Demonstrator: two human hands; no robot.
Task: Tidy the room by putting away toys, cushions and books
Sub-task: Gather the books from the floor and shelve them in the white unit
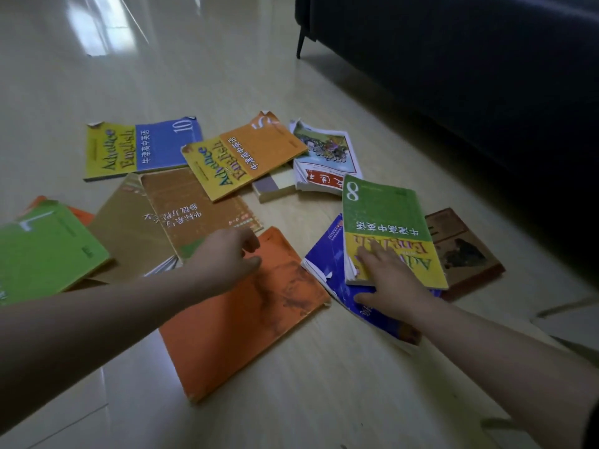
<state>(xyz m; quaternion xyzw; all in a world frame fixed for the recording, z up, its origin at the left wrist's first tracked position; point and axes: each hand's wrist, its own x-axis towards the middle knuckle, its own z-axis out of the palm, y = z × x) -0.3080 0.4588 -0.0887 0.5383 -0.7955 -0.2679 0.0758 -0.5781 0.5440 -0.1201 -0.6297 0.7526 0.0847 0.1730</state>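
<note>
Glossy floor, dark sofa

A pale polished floor [201, 59] reflects bright light at upper left; a dark sofa [470, 59] stands on a slim leg [300, 43].

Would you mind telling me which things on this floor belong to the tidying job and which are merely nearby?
Belongs to the job:
- green number 8 book, under the right hand
- blue book beneath it
- plain orange book, by the left hand
- blue number 10 book
- orange number 5 book
- brown books

Merely nearby:
- dark sofa
- sofa leg
</note>
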